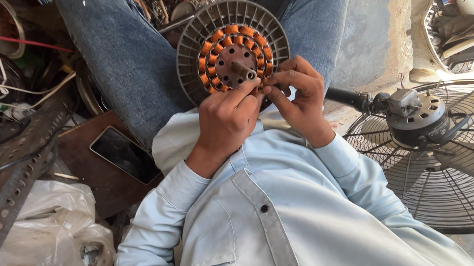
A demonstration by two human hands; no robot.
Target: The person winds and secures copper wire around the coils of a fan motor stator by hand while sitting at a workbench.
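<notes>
Cluttered workshop floor around us, our denim knees raised ahead. Fan motor stator point(231, 50) rests between our thighs, just above both hands, round face toward us, copper coils ringing hub. Shaft point(244, 70) is its long axis, pointing at us, tipped slightly right. Our left hand point(224, 119) pinches fingertips together at lower rim; right hand point(300, 97) likewise, fingertips meeting left's. Phone point(124, 154) lies left of left hand; fan grille point(472, 154) right of right hand.

A dark-screened rectangular phone point(124, 154) lies on a brown board point(96, 173); crumpled white plastic bags point(55, 238) lie just beside it
</notes>
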